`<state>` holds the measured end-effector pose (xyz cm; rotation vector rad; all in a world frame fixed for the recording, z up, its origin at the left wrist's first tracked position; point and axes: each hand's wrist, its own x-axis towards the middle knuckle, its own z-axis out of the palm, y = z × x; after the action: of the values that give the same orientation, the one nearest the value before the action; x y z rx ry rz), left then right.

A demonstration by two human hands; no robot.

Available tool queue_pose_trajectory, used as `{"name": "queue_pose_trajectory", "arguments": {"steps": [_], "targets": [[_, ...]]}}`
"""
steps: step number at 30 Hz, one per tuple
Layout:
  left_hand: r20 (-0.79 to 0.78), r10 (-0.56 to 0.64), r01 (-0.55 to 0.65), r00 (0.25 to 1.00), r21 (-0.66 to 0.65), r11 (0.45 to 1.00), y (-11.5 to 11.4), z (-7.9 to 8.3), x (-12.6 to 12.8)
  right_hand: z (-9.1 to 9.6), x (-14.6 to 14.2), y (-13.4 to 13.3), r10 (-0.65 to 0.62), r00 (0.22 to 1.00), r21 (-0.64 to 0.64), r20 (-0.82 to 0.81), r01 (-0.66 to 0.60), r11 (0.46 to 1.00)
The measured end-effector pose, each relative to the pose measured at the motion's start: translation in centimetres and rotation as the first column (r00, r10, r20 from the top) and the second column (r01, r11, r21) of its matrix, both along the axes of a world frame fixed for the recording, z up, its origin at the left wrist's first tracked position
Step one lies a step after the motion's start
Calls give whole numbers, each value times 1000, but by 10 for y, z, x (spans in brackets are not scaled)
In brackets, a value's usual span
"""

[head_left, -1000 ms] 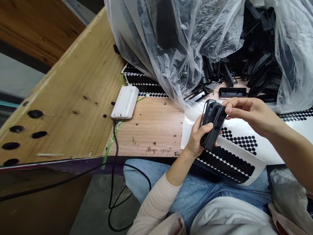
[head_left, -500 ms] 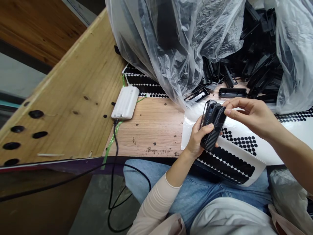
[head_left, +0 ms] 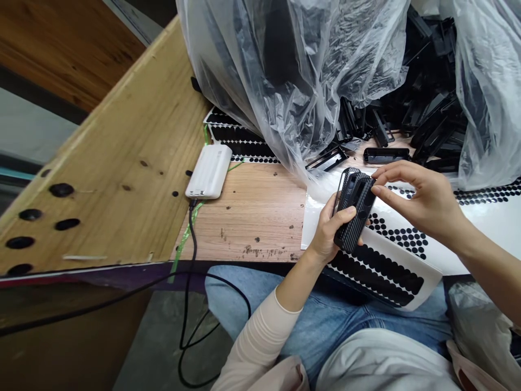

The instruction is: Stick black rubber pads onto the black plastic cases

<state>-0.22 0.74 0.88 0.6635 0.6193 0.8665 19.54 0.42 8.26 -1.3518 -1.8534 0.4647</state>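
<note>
My left hand (head_left: 330, 232) is wrapped round the lower part of a black carbon-pattern case (head_left: 355, 209), held upright above the table edge. My right hand (head_left: 415, 200) comes in from the right, thumb and forefinger pinched against the case's upper right edge. What sits under those fingertips is too small to make out. Under both hands lies a white sheet of black round stickers (head_left: 386, 269), its near end hanging over my lap.
A clear plastic bag (head_left: 293, 70) spills several black plastic parts (head_left: 427, 119) across the back of the wooden table (head_left: 252, 212). A white power bank (head_left: 209, 171) with a black cable (head_left: 191, 255) lies at left. More sticker sheets (head_left: 240, 142) lie behind it.
My right hand has shifted slightly down and left along the case's top edge. The left hand and the case have stayed almost still.
</note>
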Motion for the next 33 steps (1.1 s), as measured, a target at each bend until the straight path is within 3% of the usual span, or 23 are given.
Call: {"name": "queue_pose_trajectory", "arguments": {"steps": [3,5,9,11,13,16,19,22,25,28,30,33], "targets": [[-2,-1,1,1000,-9,1000,0,1,1,-3,-4,-3,-126,978,194,168,93,977],[-3,0,0,1000,-10,1000,1,1,1,-6,-5,-2,-168,967,239,192,120,964],[-4,8,-8,1000,1,1000,1,3,1,-17,10,17,-42,979,65,198,30,997],[-3,1,-1,1000,1,1000,1,3,1,-27,29,38,-146,951,26,273,144,989],[-10,10,-10,1000,-1,1000,1,3,2,-39,50,60,-298,867,50,401,304,951],[-6,63,-63,998,-8,998,1,2,4,-58,75,83,-203,772,-14,603,265,964],[15,110,-109,994,-10,994,2,0,6,-69,83,87,-129,735,-47,665,214,976],[16,115,-115,993,-19,993,2,0,6,-66,76,77,-232,833,-29,502,284,958],[13,115,-115,993,-30,993,1,1,5,-51,58,55,-310,951,-157,10,307,939],[13,132,-131,991,-45,990,1,1,5,-30,32,27,-276,838,-428,-471,57,902],[19,168,-167,986,-61,984,1,1,6,-19,15,8,-291,746,-550,-599,-120,826],[35,229,-226,973,-74,971,0,1,9,-11,-7,-12,-332,682,-628,-651,-239,740]]}}
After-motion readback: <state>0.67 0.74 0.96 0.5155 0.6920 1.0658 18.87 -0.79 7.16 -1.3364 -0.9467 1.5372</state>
